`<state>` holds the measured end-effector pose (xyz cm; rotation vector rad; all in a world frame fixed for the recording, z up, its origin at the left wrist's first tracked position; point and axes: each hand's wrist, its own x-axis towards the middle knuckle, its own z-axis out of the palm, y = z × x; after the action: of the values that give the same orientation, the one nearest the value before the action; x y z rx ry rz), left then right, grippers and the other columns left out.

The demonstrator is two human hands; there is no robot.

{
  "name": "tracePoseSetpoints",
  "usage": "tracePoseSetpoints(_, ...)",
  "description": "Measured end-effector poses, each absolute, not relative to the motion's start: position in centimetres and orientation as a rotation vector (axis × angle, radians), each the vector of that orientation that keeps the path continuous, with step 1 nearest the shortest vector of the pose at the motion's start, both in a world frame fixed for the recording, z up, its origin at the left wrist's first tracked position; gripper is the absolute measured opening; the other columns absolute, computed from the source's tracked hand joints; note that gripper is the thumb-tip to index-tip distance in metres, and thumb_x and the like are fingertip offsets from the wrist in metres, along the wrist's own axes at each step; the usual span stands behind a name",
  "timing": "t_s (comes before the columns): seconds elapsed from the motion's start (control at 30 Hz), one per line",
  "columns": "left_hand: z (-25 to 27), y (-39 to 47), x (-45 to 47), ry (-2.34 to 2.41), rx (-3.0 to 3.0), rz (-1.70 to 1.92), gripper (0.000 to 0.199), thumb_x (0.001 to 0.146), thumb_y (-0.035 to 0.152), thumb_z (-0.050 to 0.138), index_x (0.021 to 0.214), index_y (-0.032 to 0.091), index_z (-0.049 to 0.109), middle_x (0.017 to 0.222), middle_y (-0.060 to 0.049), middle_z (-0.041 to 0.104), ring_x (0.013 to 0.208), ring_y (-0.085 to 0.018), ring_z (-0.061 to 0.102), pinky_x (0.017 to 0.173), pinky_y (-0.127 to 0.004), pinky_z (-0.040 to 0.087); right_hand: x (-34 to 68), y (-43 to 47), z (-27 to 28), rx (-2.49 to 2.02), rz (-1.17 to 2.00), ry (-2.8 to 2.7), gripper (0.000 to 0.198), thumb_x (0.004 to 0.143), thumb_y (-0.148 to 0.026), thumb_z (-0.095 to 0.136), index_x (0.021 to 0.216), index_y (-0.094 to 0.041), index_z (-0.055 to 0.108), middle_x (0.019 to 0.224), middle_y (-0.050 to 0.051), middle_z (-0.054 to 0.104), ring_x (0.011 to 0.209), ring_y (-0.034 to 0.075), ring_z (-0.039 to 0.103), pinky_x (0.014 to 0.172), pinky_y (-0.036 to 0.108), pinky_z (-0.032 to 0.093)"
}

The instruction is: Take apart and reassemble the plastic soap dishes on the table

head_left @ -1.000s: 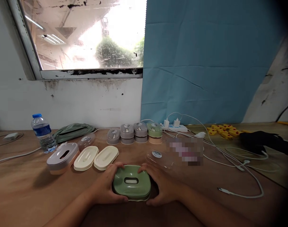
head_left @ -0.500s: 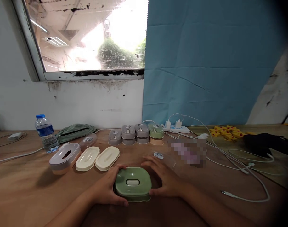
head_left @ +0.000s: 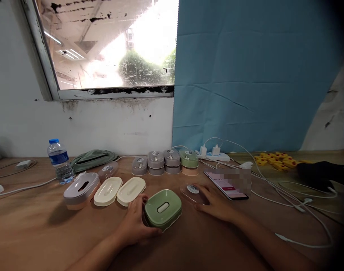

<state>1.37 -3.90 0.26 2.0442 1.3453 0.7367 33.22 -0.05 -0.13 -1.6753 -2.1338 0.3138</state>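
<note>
Green box (head_left: 166,215) is clasped in left grip (head_left: 136,222); spread right grip (head_left: 216,205) part-hides clear lid (head_left: 189,195).

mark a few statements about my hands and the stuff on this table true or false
1. The left hand holds the front green box. True.
2. Both hands hold the front green box. False: the right hand is at a clear cover.
3. Two cream pieces lie left of the front green box. True.
4. The bottle cap is red. False: the bottle cap is blue.
5. The phone lies by the left hand. False: the phone lies nearer the right hand.
</note>
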Motion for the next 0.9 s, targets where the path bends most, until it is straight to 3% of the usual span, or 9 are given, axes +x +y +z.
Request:
tracePoseSetpoints(0.13, 0.1, -3.2, 0.8, 1.2, 2.015, 0.781, 0.076, 0.047, 0.039, 0.076, 0.107, 0.021, 0.034, 0.109, -0.007, 0.045, 0.102, -0.023, 0.044, 0.09, -0.036, 0.037, 32.7, -0.4, 0.4, -1.622, 0.293, -2.038, 0.064, 0.07, -0.048, 0.057, 0.127, -0.028, 0.036, 0.121, 0.009, 0.045, 0.113, 0.031, 0.043, 0.092, 0.045, 0.036)
tracePoseSetpoints(0.27, -0.3, -2.3, -0.2, 1.012, 2.019, 0.7, 0.088, 0.04, 0.033, 0.08, 0.112, 0.021, 0.032, 0.113, -0.007, 0.044, 0.105, -0.022, 0.044, 0.092, -0.036, 0.036, 30.2, -1.8, 1.6, -1.327, 0.315, -2.053, 0.061, 0.077, -0.046, 0.051, 0.13, -0.026, 0.027, 0.131, 0.009, 0.036, 0.121, 0.03, 0.034, 0.098, 0.048, 0.03)
tracePoseSetpoints(0.47, -0.8, -2.2, -0.5, 0.91, 2.011, 0.648, 0.099, 0.039, 0.031, 0.081, 0.12, 0.024, 0.024, 0.115, -0.006, 0.043, 0.108, -0.021, 0.042, 0.095, -0.037, 0.034, 26.1, -4.9, 2.2, -1.012, 0.625, -2.326, 0.069, 0.061, -0.04, 0.068, 0.12, -0.023, 0.036, 0.122, 0.009, 0.041, 0.113, 0.027, 0.041, 0.094, 0.038, 0.037)
tracePoseSetpoints(0.7, -0.6, -2.2, -0.5, 0.907, 2.019, 0.63, 0.1, 0.04, 0.034, 0.08, 0.121, 0.023, 0.023, 0.118, -0.007, 0.039, 0.111, -0.023, 0.039, 0.098, -0.038, 0.03, 25.6, -4.9, 1.9, -0.943, 0.672, -2.332, 0.067, 0.058, -0.037, 0.07, 0.116, -0.023, 0.041, 0.119, 0.008, 0.044, 0.111, 0.026, 0.044, 0.094, 0.035, 0.037)
tracePoseSetpoints(0.9, -0.6, -2.2, -0.5, 0.915, 2.014, 0.616, 0.101, 0.04, 0.035, 0.081, 0.122, 0.024, 0.022, 0.121, -0.008, 0.038, 0.113, -0.024, 0.038, 0.099, -0.04, 0.028, 26.1, -4.4, 1.3, -0.923, 0.715, -2.342, 0.067, 0.054, -0.041, 0.072, 0.113, -0.023, 0.044, 0.127, 0.009, 0.037, 0.115, 0.027, 0.042, 0.096, 0.038, 0.034)
